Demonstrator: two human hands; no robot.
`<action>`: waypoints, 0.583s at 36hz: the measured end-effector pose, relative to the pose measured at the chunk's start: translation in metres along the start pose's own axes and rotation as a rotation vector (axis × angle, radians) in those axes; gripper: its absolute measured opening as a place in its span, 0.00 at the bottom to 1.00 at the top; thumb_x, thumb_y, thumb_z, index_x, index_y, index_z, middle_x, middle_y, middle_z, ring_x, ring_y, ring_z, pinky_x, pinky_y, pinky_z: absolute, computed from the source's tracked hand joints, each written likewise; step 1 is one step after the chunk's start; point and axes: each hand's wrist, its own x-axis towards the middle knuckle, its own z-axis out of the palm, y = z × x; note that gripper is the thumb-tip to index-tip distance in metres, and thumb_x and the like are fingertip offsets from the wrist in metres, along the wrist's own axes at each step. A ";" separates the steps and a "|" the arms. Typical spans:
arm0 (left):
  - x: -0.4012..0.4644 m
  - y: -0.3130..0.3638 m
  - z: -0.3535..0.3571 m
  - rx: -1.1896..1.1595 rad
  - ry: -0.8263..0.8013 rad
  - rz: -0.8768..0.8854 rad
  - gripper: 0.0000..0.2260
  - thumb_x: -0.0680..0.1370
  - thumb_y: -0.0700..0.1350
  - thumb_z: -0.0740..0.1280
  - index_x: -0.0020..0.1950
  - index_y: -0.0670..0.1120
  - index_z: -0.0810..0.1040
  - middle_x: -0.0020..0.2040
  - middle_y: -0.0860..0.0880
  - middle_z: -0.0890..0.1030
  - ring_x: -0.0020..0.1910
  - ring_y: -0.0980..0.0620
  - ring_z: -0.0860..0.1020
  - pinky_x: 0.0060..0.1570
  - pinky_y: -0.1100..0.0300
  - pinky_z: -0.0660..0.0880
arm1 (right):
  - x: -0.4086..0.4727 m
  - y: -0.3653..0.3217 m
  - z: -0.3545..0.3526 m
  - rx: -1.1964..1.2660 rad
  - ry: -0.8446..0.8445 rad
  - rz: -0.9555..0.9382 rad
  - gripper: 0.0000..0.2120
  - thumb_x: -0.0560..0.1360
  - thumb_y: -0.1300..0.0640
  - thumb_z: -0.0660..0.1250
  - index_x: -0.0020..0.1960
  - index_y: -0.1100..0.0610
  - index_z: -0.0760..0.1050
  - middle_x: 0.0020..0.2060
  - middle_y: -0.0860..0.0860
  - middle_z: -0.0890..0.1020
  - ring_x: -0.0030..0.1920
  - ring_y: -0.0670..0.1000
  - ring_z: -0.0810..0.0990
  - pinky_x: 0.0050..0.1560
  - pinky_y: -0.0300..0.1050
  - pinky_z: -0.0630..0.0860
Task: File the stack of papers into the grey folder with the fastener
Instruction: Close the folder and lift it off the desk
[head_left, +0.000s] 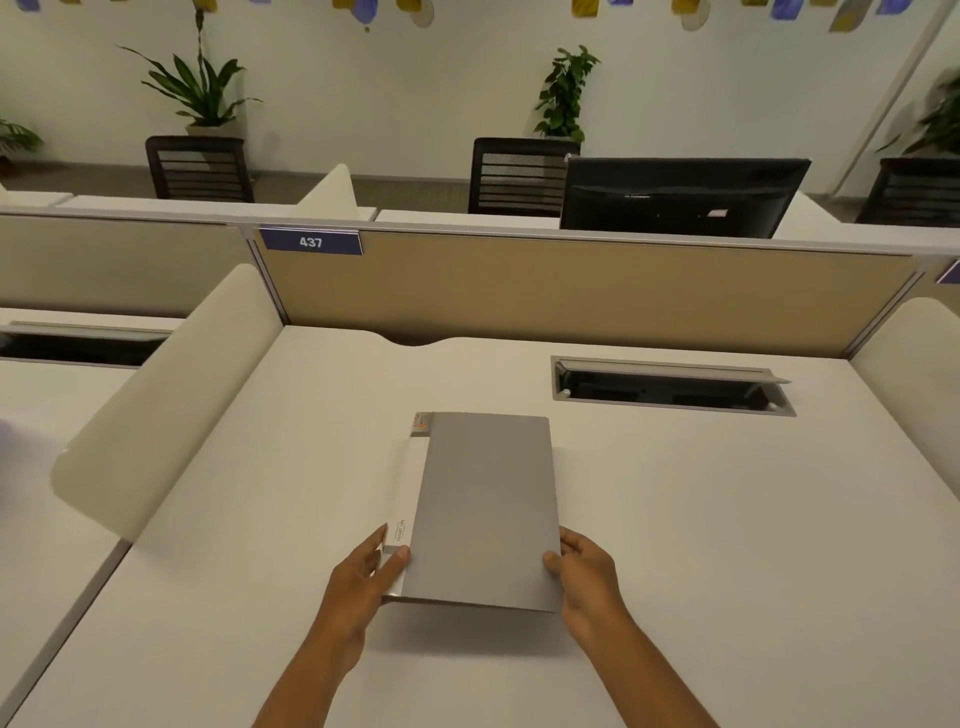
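A wide white desk (675, 519) is seen from above, in an office room with white walls. At the back of the desk a tan wall panel (571, 291) is fixed, and a small blue sign (310, 242) with the number 437 is stuck near its top left corner. A long slot with a grey lid (670, 385) is cut into the desk on the right side. Curved white side boards (171, 400) are set at the left and right edges. Behind the panel a black screen (680, 197) is seen from the back, and dark chairs (514, 174) are lined up past it. Green plants (200, 85) are placed by the far wall. The grey folder (488, 509) is found in the middle of the desk, close to the person. It is closed, flat and plain grey, and a white strip with small print is seen along its left side. Its near edge is raised a little off the desk, and a shadow is cast under it. The left hand (358, 587) is closed on the near left corner, with the thumb laid on the white strip. The right hand (584, 571) is closed on the near right corner, with the thumb pressed on top. The stack of papers cannot be seen.
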 end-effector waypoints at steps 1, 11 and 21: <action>0.006 0.004 0.002 0.003 -0.004 0.009 0.18 0.79 0.49 0.74 0.65 0.63 0.77 0.54 0.64 0.86 0.53 0.59 0.85 0.47 0.56 0.84 | 0.005 -0.005 0.002 0.006 0.004 -0.003 0.21 0.75 0.76 0.65 0.52 0.52 0.84 0.46 0.48 0.90 0.47 0.49 0.88 0.46 0.42 0.84; 0.074 0.048 0.023 0.034 -0.037 0.044 0.14 0.79 0.49 0.74 0.61 0.63 0.80 0.55 0.61 0.87 0.52 0.59 0.86 0.47 0.57 0.84 | 0.064 -0.057 0.029 0.001 0.019 -0.017 0.22 0.74 0.75 0.64 0.50 0.52 0.86 0.42 0.46 0.90 0.48 0.51 0.88 0.38 0.40 0.83; 0.155 0.078 0.039 0.042 -0.048 0.025 0.13 0.79 0.48 0.74 0.61 0.61 0.81 0.54 0.59 0.87 0.51 0.57 0.87 0.41 0.61 0.83 | 0.137 -0.092 0.060 -0.059 0.036 -0.029 0.21 0.73 0.75 0.63 0.47 0.50 0.84 0.47 0.48 0.88 0.50 0.53 0.86 0.44 0.42 0.84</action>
